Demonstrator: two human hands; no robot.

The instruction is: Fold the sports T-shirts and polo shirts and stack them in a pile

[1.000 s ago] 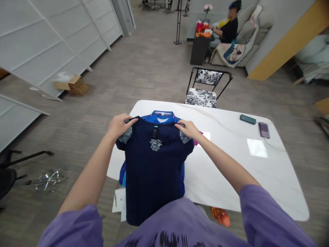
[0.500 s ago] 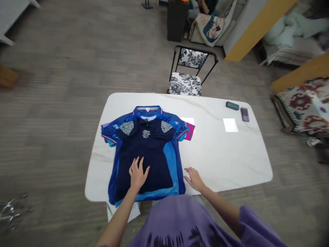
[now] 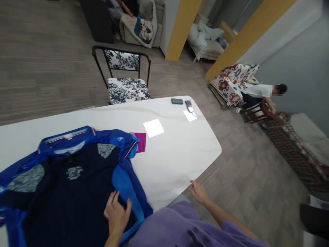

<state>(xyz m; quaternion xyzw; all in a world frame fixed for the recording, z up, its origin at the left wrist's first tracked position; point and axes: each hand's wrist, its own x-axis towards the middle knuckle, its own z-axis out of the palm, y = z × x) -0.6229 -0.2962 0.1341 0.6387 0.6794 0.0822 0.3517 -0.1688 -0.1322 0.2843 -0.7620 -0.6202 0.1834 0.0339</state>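
Grips hang loose, left hand (image 3: 116,213) over panelled shirt (image 3: 74,199), right hand (image 3: 198,192) beside glossy table (image 3: 177,157).

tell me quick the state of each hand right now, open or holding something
Left hand: open, over the navy shirt; whether touching, cannot tell.
Right hand: loosely open, nothing visibly held, near the table edge.
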